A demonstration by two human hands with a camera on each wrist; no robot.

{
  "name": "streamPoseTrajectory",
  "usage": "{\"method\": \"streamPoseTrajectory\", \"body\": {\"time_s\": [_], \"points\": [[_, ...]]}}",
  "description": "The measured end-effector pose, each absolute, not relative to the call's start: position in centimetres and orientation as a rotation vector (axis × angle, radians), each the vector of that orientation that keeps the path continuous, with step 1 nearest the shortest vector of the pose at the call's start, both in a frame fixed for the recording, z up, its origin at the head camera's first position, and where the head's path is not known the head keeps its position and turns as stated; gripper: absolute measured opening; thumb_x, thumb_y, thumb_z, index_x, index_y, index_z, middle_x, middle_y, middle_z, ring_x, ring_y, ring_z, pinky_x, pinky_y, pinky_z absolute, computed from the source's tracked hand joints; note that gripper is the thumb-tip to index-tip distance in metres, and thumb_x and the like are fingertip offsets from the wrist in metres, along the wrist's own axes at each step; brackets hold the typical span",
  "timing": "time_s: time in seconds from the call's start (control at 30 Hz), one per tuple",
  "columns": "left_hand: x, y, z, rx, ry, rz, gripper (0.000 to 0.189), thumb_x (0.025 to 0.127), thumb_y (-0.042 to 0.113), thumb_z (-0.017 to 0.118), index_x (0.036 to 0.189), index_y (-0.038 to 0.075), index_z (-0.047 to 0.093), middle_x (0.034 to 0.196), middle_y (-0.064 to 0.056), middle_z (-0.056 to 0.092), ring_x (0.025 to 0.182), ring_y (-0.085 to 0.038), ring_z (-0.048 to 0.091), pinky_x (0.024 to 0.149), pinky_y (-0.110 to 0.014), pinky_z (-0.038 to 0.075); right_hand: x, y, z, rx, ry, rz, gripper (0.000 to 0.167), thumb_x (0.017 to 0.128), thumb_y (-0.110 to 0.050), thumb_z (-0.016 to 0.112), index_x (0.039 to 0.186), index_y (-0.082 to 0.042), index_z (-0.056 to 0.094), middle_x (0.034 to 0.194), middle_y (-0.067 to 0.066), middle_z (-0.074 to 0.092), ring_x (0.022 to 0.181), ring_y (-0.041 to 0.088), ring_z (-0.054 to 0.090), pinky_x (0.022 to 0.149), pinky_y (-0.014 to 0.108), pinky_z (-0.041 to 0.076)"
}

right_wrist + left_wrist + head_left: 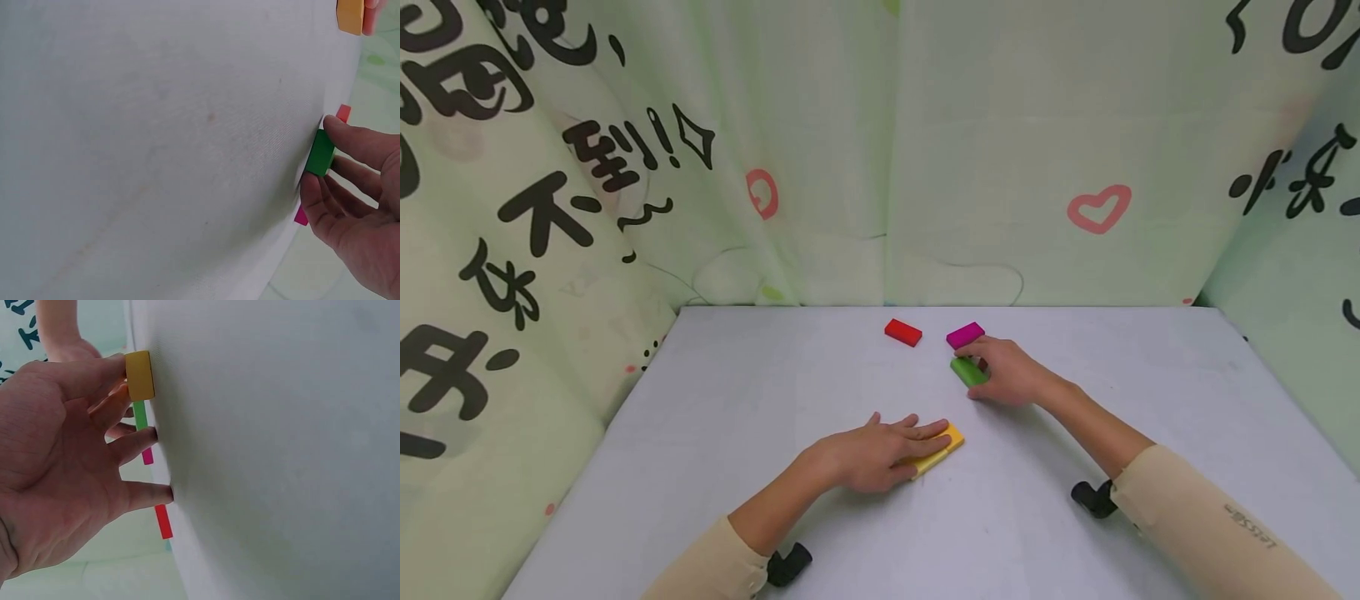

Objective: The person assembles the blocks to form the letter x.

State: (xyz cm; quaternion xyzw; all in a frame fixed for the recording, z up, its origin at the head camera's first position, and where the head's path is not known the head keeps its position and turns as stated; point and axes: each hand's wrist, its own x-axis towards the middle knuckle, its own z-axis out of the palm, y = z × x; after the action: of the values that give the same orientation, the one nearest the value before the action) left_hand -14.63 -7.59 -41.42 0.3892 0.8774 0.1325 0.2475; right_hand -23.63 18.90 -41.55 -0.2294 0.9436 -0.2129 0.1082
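Note:
My left hand (876, 457) rests on a yellow block (957, 437) that lies on the table. In the left wrist view the thumb and a finger touch the upper side of the yellow block (140, 376), while other fingers reach straight down to the tabletop beside it. Farther off and to the right, my right hand (1011, 372) pinches a green block (967, 372) between thumb and fingers, low at the table surface. Just behind that block lies a magenta block (965, 335), close to the fingertips. A red block (903, 332) sits to its left, apart from both hands.
The white tabletop (737, 375) extends to a back edge near the red and magenta blocks. Printed curtains (985, 150) hang behind the table and along both sides. Black wrist cameras (790, 565) hang below both sleeves.

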Motion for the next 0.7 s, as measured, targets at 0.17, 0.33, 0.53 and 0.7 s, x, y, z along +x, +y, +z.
{"method": "streamPoseTrajectory", "body": {"time_s": [0.17,0.33,0.53,0.7], "points": [[-14.64,-7.6,-41.43,1.066,2.39,0.362,0.062,0.109,0.025,0.053,0.164,0.038,0.028,0.173,0.023,0.015,0.162,-0.023,0.021,0.124,-0.068,0.021,-23.7,18.94,-41.52,-0.66,2.774,-0.638,0.063,0.086,-0.016,0.085,0.141,0.0,0.06,0.129,0.017,0.065,0.109,0.031,0.064,0.091,0.043,0.059],[-14.66,-7.55,-41.59,1.063,2.394,0.358,0.062,0.109,0.025,0.054,0.164,0.039,0.028,0.172,0.023,0.015,0.162,-0.023,0.021,0.124,-0.068,0.022,-23.81,18.93,-41.56,-0.658,2.77,-0.653,0.063,0.085,-0.017,0.087,0.14,0.0,0.061,0.126,0.016,0.066,0.107,0.03,0.064,0.09,0.043,0.059],[-14.67,-7.49,-41.62,1.064,2.397,0.354,0.062,0.109,0.025,0.053,0.164,0.038,0.028,0.172,0.023,0.015,0.161,-0.023,0.022,0.124,-0.068,0.022,-23.72,19.03,-41.61,-0.649,2.771,-0.662,0.063,0.084,-0.017,0.087,0.139,-0.001,0.063,0.126,0.015,0.066,0.107,0.029,0.064,0.089,0.042,0.059],[-14.66,-7.47,-41.58,1.059,2.402,0.351,0.062,0.109,0.025,0.053,0.164,0.038,0.028,0.172,0.022,0.015,0.161,-0.023,0.022,0.123,-0.068,0.023,-23.57,19.24,-41.71,-0.649,2.771,-0.676,0.062,0.084,-0.017,0.088,0.138,-0.001,0.063,0.124,0.014,0.066,0.106,0.028,0.064,0.088,0.041,0.059]]}}
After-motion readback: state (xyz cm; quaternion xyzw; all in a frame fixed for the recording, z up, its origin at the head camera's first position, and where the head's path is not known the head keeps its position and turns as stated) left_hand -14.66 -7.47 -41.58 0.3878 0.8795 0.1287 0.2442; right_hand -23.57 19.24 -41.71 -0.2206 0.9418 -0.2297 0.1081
